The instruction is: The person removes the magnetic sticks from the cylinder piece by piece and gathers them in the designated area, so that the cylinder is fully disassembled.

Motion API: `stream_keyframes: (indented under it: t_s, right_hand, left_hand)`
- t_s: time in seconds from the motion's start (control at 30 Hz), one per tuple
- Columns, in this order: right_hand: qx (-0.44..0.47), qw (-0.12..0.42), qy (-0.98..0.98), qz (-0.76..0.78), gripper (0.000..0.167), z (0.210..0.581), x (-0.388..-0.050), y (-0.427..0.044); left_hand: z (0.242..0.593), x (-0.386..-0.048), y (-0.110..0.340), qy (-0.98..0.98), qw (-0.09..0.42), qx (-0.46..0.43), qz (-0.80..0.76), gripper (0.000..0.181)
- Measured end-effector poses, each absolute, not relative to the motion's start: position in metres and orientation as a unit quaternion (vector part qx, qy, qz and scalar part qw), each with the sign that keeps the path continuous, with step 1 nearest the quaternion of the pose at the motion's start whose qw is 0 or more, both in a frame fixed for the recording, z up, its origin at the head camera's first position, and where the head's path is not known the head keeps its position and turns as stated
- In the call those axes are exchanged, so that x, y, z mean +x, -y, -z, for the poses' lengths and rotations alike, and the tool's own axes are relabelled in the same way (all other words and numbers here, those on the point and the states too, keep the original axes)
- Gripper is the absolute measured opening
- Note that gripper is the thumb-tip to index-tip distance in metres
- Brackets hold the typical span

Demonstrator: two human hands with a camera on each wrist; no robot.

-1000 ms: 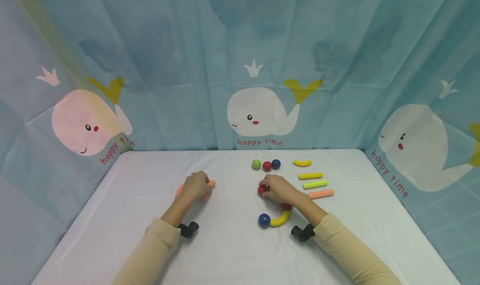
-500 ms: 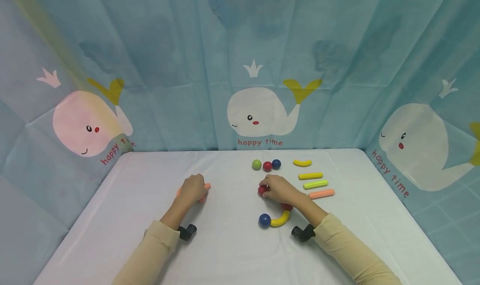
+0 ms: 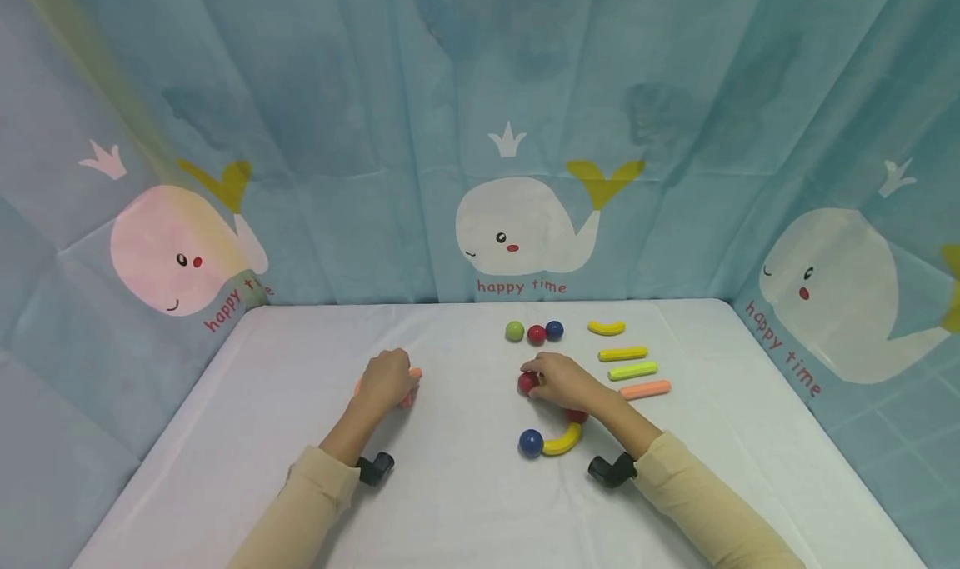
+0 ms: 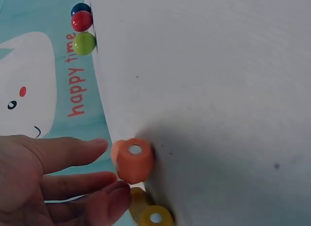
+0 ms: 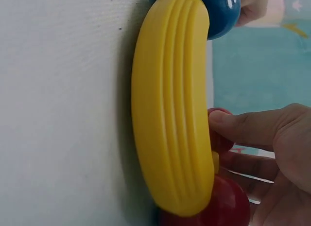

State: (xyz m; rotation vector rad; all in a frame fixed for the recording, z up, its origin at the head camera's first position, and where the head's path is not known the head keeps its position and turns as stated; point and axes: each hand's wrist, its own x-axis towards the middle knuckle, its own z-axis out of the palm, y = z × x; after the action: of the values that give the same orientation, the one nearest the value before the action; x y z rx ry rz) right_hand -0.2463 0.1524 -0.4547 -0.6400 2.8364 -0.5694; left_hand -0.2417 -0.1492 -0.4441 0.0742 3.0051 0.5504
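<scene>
My left hand [image 3: 386,377] is bent over orange magnetic sticks [image 3: 415,373] on the left of the table. In the left wrist view, thumb and fingers close in on an orange stick [image 4: 135,162] with a white dot at its end; a yellow piece [image 4: 155,217] lies below, hidden from the head camera. My right hand [image 3: 564,381] pinches a red ball [image 3: 528,383] between thumb and fingers. Nearer to me, a curved yellow stick [image 3: 562,441] joins a blue ball [image 3: 531,443] to another red ball [image 5: 226,201], partly covered by my right wrist in the head view.
Green [image 3: 514,331], red [image 3: 536,335] and blue balls [image 3: 554,330] stand in a row at the back. Right of them lie a curved yellow stick [image 3: 607,328] and straight yellow [image 3: 623,354], lime [image 3: 633,371] and orange sticks [image 3: 645,390]. A whale-print curtain [image 3: 360,219] surrounds the white table.
Over the first half second, my left hand shifted an orange stick slightly left and toward me. It has stayed nearly still since. My right hand keeps its place at the red ball.
</scene>
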Motion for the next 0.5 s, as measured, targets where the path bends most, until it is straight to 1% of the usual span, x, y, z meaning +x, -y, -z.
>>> stream_keyframes:
  t_s: [0.07, 0.17, 0.2, 0.3, 0.5]
  right_hand:
    - [-0.211, 0.087, -0.954, 0.196, 0.043, 0.455, -0.245, -0.156]
    - [-0.193, 0.088, -0.955, 0.207, 0.039, 0.454, -0.242, -0.162]
    - [-0.185, 0.09, -0.956, 0.212, 0.038, 0.454, -0.242, -0.163]
    - [-0.157, 0.096, -0.958, 0.218, 0.034, 0.452, -0.242, -0.168]
    - [-0.143, 0.098, -0.961, 0.216, 0.028, 0.454, -0.243, -0.173]
  left_hand:
    - [0.444, -0.241, 0.146, -0.982, 0.021, 0.033, -0.183, 0.019]
    - [0.444, -0.239, 0.134, -0.98, -0.022, 0.056, -0.188, 0.021]
    - [0.444, -0.238, 0.129, -0.979, -0.028, 0.062, -0.193, 0.022]
    - [0.443, -0.238, 0.109, -0.973, -0.025, 0.079, -0.216, 0.021]
    - [0.449, -0.241, 0.064, -0.956, 0.046, 0.119, -0.263, 0.023]
